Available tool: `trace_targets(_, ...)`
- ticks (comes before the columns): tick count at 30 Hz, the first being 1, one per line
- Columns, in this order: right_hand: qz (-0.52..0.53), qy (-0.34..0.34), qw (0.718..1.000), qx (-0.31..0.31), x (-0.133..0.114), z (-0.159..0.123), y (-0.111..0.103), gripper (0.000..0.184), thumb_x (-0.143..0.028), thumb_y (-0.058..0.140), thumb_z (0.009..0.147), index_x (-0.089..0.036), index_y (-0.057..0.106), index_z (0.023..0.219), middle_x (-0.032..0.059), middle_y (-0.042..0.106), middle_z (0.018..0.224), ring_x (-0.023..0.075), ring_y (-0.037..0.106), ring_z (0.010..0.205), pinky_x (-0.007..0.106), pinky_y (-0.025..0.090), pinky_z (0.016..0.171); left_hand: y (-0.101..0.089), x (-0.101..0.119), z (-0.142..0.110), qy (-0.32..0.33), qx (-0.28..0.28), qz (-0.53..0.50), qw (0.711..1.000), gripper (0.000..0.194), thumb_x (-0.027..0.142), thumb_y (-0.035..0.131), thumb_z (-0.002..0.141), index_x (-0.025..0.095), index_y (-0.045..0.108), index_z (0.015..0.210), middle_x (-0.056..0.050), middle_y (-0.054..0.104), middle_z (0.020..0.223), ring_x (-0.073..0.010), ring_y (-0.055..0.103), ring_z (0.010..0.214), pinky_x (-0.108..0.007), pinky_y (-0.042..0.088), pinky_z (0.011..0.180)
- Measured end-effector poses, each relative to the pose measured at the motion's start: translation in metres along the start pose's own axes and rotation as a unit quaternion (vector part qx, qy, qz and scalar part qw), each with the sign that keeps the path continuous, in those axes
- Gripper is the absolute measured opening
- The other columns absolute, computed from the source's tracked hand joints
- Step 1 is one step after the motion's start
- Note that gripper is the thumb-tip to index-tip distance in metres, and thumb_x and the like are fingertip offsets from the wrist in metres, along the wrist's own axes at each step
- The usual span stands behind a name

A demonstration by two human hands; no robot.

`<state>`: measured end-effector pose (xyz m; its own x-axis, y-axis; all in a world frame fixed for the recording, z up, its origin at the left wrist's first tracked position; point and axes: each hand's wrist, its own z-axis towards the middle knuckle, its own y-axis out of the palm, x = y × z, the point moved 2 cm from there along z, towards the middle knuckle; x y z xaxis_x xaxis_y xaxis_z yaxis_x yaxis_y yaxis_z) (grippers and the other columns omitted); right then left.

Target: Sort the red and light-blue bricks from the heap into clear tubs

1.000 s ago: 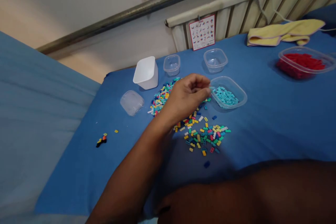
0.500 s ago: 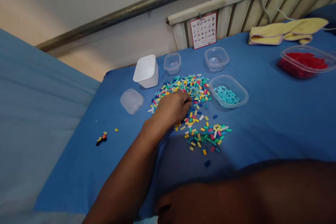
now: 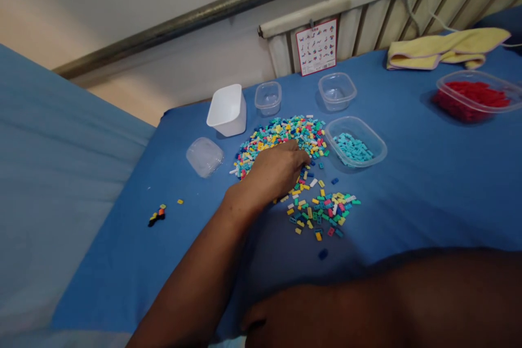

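Observation:
My left hand (image 3: 277,171) reaches over a pile of small multicoloured building bricks (image 3: 281,129). Its back faces up, and the fingers are bent down and drawn together at the near right side of the pile. The fingertips are mostly hidden, so whether a brick is between them does not show. Just to the right stands a clear plastic tub (image 3: 377,153) with turquoise bricks (image 3: 351,148) inside. A looser scatter of mixed bricks (image 3: 324,209) lies nearer to me. My right hand is out of view.
Behind the pile are a white tub (image 3: 223,111) and two small clear tubs, one left (image 3: 268,99), one right (image 3: 336,92). A clear lid (image 3: 204,157) lies left. Far right are a tub of red pieces (image 3: 475,99) and a yellow cloth (image 3: 444,51). Black and orange pieces (image 3: 157,215) lie left.
My left hand has moved from the rim of the turquoise-brick tub back left to the pile, then slightly right along it. Its fingers have bent downward. The tubs stay put.

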<state>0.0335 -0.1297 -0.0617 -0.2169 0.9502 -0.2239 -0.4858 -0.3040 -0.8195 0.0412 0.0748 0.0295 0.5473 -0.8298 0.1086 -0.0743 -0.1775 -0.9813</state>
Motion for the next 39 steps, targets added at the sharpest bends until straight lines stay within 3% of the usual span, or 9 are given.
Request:
trace_targets(7,0.012,-0.003,1.000,0.026,0.001,-0.002,0.006,0.027,-0.017,0.076,0.091,-0.027,0.066,0.068,0.0012,0.083,0.092,0.0224,0.073,0.109,0.039,0.045,0.118,-0.004,-0.004,-0.001,-0.044,-0.019,-0.013,0.999,0.021,0.023,0.058,0.103,0.021,0.076,0.114,-0.009,0.077,0.121,-0.0285,0.073,0.108,-0.037,0.054,0.082)
trace_targets(14,0.001,0.004,0.999,0.047,0.000,-0.004,0.012,0.017,-0.015,0.073,0.090,-0.025,0.079,0.078,0.0034,0.084,0.099,0.0241,0.072,0.111,0.040,0.044,0.120,-0.007,-0.003,-0.001,-0.074,-0.011,-0.033,0.997,0.017,0.025,0.064,0.101,0.022,0.073,0.114,-0.007,0.080,0.115,-0.0261,0.073,0.096,-0.036,0.048,0.073)
trace_targets(17,0.001,0.002,0.999,0.041,0.001,-0.003,0.010,0.019,-0.015,0.073,0.092,-0.027,0.079,0.079,0.0014,0.083,0.095,0.0224,0.072,0.109,0.039,0.044,0.119,-0.006,-0.003,0.000,-0.091,-0.007,-0.033,0.995,0.024,0.028,0.063,0.102,0.023,0.074,0.122,-0.007,0.080,0.118,-0.0262,0.073,0.096,-0.036,0.048,0.073)
trace_targets(20,0.002,-0.004,1.000,0.024,0.001,-0.001,0.009,0.017,-0.016,0.077,0.090,-0.028,0.078,0.077,-0.0003,0.083,0.092,0.0217,0.073,0.109,0.039,0.045,0.118,-0.004,-0.003,0.002,-0.102,-0.008,-0.020,0.995,0.021,0.027,0.062,0.101,0.023,0.076,0.117,-0.007,0.080,0.117,-0.0279,0.073,0.100,-0.036,0.049,0.073)
trace_targets(30,0.009,0.000,1.000,0.029,0.002,-0.002,0.010,0.018,-0.016,0.076,0.089,-0.027,0.075,0.075,0.0013,0.082,0.093,0.0213,0.073,0.105,0.039,0.046,0.119,-0.005,-0.001,0.000,-0.069,0.010,-0.005,0.998,0.016,0.024,0.058,0.099,0.021,0.072,0.095,-0.008,0.077,0.099,-0.0259,0.069,0.085,-0.035,0.042,0.066)
trace_targets(35,0.002,-0.001,0.999,0.035,0.001,-0.001,0.012,0.021,-0.020,0.078,0.091,-0.028,0.072,0.073,0.0012,0.081,0.093,0.0207,0.073,0.108,0.037,0.047,0.117,-0.010,-0.004,0.000,-0.074,0.053,-0.066,0.994,0.015,0.023,0.058,0.098,0.022,0.073,0.098,-0.007,0.079,0.102,-0.0237,0.068,0.085,-0.035,0.046,0.073)
trace_targets(39,0.006,0.000,1.000,0.017,0.002,0.000,0.012,0.018,-0.023,0.080,0.090,-0.028,0.074,0.074,0.0009,0.083,0.097,0.0201,0.074,0.107,0.036,0.048,0.115,-0.016,0.000,-0.001,-0.076,0.095,-0.195,0.973,0.013,0.024,0.062,0.096,0.020,0.074,0.099,-0.005,0.078,0.097,-0.0205,0.067,0.085,-0.032,0.048,0.074)
